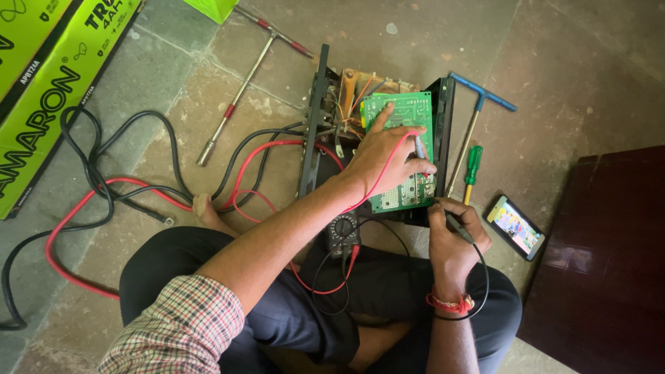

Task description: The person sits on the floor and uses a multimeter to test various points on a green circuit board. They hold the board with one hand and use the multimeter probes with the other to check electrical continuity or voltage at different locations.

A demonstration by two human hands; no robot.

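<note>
A green circuit board (400, 111) stands tilted in an opened black metal chassis (443, 104) on the stone floor. My left hand (383, 156) rests on the board and holds a red-leaded probe (420, 147) against it. My right hand (454, 239) grips the black-leaded probe (458, 226) at the board's lower edge. Both leads run to a black multimeter (343, 232) lying on my lap.
A phone (515, 226) with a lit screen lies at the right, beside a dark wooden panel (603, 263). A green screwdriver (472, 166), a blue T-handle wrench (481, 93) and a long T-handle socket wrench (242, 86) lie around. Red and black cables (90, 187) and green boxes (48, 90) occupy the left.
</note>
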